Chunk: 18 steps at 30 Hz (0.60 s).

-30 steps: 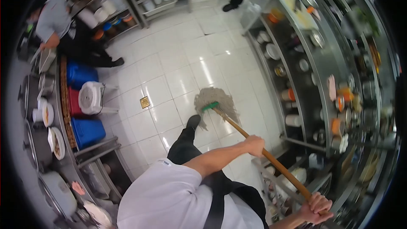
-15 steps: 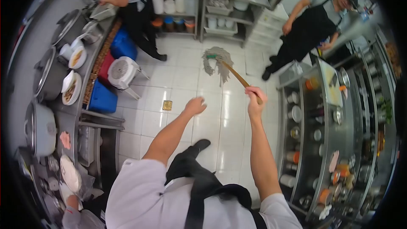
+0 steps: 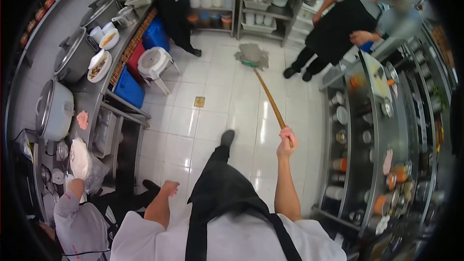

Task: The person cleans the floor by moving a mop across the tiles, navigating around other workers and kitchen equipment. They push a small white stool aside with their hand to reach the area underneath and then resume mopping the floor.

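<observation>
My right hand (image 3: 288, 140) is wrapped around the upper end of a mop's wooden handle (image 3: 271, 101). The handle slopes away to a green clamp (image 3: 249, 64). Grey mop strands (image 3: 254, 53) lie spread on the white tiled floor (image 3: 217, 116), beyond the clamp. Low at my left side hangs my left hand (image 3: 169, 188), empty, its fingers loosely apart and touching nothing.
A co-worker in a black apron (image 3: 333, 29) stands right of the mop head; another person (image 3: 174, 14) is at the back left. A third person (image 3: 82, 217) works close on my left. A white stool (image 3: 154, 63) and steel shelving (image 3: 333, 174) flank the floor.
The mop head has turned, its strands now bunched beyond the clamp. My left hand has dropped back toward my side. The co-worker on the right has turned and shifted left.
</observation>
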### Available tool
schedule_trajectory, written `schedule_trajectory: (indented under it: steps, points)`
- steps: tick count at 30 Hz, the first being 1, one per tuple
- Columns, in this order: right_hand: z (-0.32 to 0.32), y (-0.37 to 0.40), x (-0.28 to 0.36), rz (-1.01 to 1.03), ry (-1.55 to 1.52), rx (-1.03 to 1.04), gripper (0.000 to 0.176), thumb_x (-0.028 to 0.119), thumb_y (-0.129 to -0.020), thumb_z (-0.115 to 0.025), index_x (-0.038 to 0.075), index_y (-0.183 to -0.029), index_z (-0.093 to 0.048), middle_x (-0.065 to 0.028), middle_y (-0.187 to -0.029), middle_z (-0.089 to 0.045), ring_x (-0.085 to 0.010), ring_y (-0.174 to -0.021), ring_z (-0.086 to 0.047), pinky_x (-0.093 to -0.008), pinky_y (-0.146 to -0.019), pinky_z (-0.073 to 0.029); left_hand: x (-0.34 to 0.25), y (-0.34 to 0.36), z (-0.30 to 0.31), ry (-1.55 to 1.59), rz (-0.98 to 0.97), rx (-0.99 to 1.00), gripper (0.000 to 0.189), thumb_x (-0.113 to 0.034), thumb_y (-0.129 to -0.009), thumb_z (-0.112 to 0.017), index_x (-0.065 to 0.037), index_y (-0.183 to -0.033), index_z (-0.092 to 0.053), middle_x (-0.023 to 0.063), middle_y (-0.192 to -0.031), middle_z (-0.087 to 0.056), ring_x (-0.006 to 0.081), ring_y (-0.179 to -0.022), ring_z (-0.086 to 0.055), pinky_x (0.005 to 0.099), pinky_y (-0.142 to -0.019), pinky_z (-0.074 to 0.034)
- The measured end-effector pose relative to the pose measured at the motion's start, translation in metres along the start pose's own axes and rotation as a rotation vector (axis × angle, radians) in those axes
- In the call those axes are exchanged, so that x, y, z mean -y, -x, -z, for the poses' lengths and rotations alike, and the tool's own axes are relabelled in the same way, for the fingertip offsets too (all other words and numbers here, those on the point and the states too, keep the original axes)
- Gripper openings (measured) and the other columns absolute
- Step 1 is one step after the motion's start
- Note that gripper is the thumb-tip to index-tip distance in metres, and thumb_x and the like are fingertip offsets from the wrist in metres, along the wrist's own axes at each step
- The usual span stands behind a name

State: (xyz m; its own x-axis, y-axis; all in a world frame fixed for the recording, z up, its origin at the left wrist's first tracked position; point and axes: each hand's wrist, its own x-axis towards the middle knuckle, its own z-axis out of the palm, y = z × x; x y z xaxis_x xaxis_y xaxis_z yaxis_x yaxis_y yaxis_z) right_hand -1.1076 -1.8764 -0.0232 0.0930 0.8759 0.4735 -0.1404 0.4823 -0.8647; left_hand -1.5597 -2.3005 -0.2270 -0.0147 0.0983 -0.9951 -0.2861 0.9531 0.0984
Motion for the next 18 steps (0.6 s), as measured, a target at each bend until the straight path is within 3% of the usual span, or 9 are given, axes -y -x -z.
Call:
schedule_trajectory:
  steps: [3, 6, 9, 11, 13, 14, 15, 16, 18]
  points:
    - [0.056, 0.079, 0.106, -0.027, 0.049, 0.044, 0.009, 0.004, -0.075, -0.060, -0.001, -0.068, -0.058, -0.0120, -0.072, -0.058, -0.0236, -0.077, -0.055, -0.0560, -0.109, -0.038, -0.029, 0.005, -0.068, -0.574, -0.363, -0.363, 0.045, -0.044, -0.088, -0.066, -0.003, -0.068, -0.068, 0.0178, -0.062, -0.064, 0.0325, -0.056, -0.064, 0.0473, -0.054, -0.051]
    - [0.101, 0.132, 0.226, -0.129, 0.062, 0.033, 0.018, 0.012, -0.074, -0.064, -0.001, -0.064, -0.056, -0.0127, -0.070, -0.057, -0.0259, -0.075, -0.054, -0.0576, -0.108, -0.038, -0.098, 0.000, -0.162, -1.044, -0.789, -0.395, 0.058, -0.055, -0.084, -0.062, 0.001, -0.082, -0.074, 0.0251, -0.094, -0.071, 0.0421, -0.100, -0.067, 0.0523, -0.090, -0.051]
    - [0.119, 0.160, 0.356, -0.232, 0.092, 0.100, 0.025, 0.021, -0.070, -0.068, 0.000, -0.062, -0.057, -0.0127, -0.067, -0.056, -0.0258, -0.072, -0.053, -0.0572, -0.105, -0.039, -0.133, 0.039, -0.293, -0.965, -1.111, -0.237, 0.075, -0.030, -0.073, -0.077, -0.005, -0.141, -0.054, 0.0204, -0.143, -0.055, 0.0358, -0.132, -0.053, 0.0451, -0.110, -0.044]
    - [0.118, 0.170, 0.431, -0.294, 0.131, 0.086, 0.024, 0.023, -0.062, -0.069, 0.001, -0.059, -0.059, -0.0124, -0.060, -0.054, -0.0264, -0.064, -0.051, -0.0546, -0.100, -0.041, -0.127, 0.093, -0.378, -1.248, -1.248, -0.127, 0.097, -0.030, -0.066, -0.087, -0.016, -0.152, -0.043, 0.0192, -0.148, -0.048, 0.0401, -0.141, -0.039, 0.0514, -0.112, -0.040]
    - [0.121, 0.178, 0.494, -0.346, 0.147, 0.179, 0.022, 0.021, -0.062, -0.067, 0.000, -0.058, -0.060, -0.0104, -0.057, -0.057, -0.0245, -0.058, -0.051, -0.0516, -0.097, -0.042, -0.093, 0.125, -0.437, -1.351, -1.601, 0.153, 0.089, -0.030, -0.064, -0.088, -0.021, -0.143, -0.049, 0.0174, -0.141, -0.050, 0.0379, -0.134, -0.044, 0.0532, -0.104, -0.044]
    - [0.108, 0.177, 0.519, -0.338, 0.162, 0.221, 0.023, 0.021, -0.067, -0.067, 0.001, -0.060, -0.059, -0.0088, -0.055, -0.056, -0.0222, -0.055, -0.049, -0.0475, -0.089, -0.043, -0.071, 0.142, -0.458, -1.442, -1.620, 0.302, 0.062, -0.032, -0.066, -0.085, -0.020, -0.124, -0.067, 0.0150, -0.128, -0.060, 0.0379, -0.119, -0.057, 0.0539, -0.092, -0.050]
    - [0.094, 0.176, 0.540, -0.330, 0.176, 0.267, 0.023, 0.021, -0.072, -0.068, 0.003, -0.062, -0.057, -0.0072, -0.054, -0.055, -0.0199, -0.051, -0.047, -0.0435, -0.081, -0.044, -0.057, 0.162, -0.476, -1.727, -1.348, 0.508, 0.036, -0.037, -0.070, -0.081, -0.019, -0.101, -0.078, 0.0112, -0.117, -0.069, 0.0359, -0.113, -0.064, 0.0522, -0.088, -0.052]
    - [0.082, 0.167, 0.550, -0.151, 0.131, 0.381, 0.049, 0.038, -0.106, -0.047, -0.005, -0.083, -0.059, -0.0039, -0.061, -0.046, -0.0151, -0.053, -0.038, -0.0354, -0.056, -0.029, -0.032, 0.159, -0.480, -1.687, -1.233, 0.581, 0.027, -0.041, -0.075, -0.077, -0.017, -0.087, -0.080, 0.0133, -0.095, -0.075, 0.0353, -0.094, -0.071, 0.0506, -0.080, -0.054]
    - [0.088, 0.187, 0.568, -0.165, -0.010, 0.301, 0.035, 0.024, -0.102, -0.048, -0.005, -0.087, -0.060, -0.0029, -0.062, -0.045, -0.0161, -0.057, -0.039, -0.0363, -0.061, -0.029, -0.003, 0.182, -0.468, -1.608, -1.262, 0.713, 0.037, -0.046, -0.079, -0.072, -0.012, -0.091, -0.079, 0.0159, -0.090, -0.075, 0.0377, -0.090, -0.071, 0.0491, -0.079, -0.055]
